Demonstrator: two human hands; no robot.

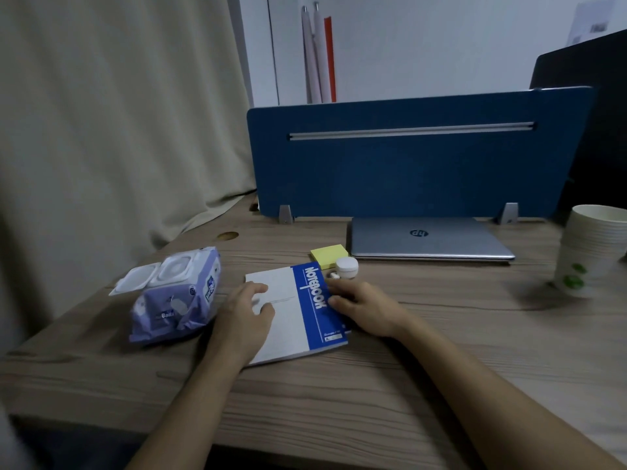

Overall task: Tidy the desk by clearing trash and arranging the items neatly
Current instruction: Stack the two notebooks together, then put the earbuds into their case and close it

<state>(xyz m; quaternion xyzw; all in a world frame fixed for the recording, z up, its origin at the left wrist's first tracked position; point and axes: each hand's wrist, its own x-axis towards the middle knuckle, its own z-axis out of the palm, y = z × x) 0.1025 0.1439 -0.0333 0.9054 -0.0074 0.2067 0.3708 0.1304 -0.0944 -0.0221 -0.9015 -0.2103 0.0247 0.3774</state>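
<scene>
- The notebook, white with a blue band, lies flat on the wooden desk, near its front edge.
- The left hand rests on the notebook's white part at about 9 o'clock, its fingers spread and nearly straight, gripping nothing.
- The right hand touches the notebook's blue edge at 3 o'clock, fingers loosely bent against it; whether they pinch the cover cannot be told.
- A purple wipes pack, flip lid open, sits at 9 o'clock of the notebook.
- Yellow sticky notes and a small white case lie at 1 o'clock, just beside the notebook's corner.
- A closed laptop lies at 2 o'clock before the blue divider.
- Stacked paper cups stand far off at 3 o'clock.
</scene>
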